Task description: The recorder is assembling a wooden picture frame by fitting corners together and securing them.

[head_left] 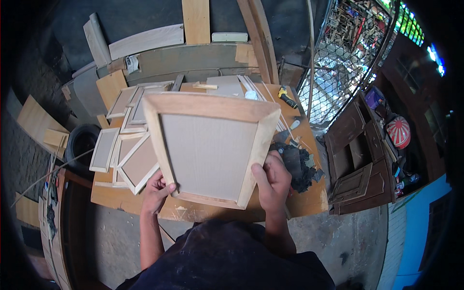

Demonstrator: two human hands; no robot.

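Frame [210, 152], pale wood around a grey panel, is held up over the middle of the table [309, 204], toward its near edge, panel side facing the person. The left hand [157, 193] grasps its near left corner, thumb on the rim. The right hand [273, 183] clasps the right rail near the lower end, thumb laid along the face and fingers curled at the outer side.

Along the table's left edge, other frames [138, 166] lie overlapping, the nearest of them just beside the left hand. Near the far right corner lies a yellow and black power tool [288, 97]. Dark scraps [302, 166] lie heaped at the right edge, close to the right hand. Thin strips [248, 84] reach the far edge.

Off the left edge is a tyre [79, 145]; off the right edge, a dark wooden cabinet [343, 137] and a red and white ball [398, 133].
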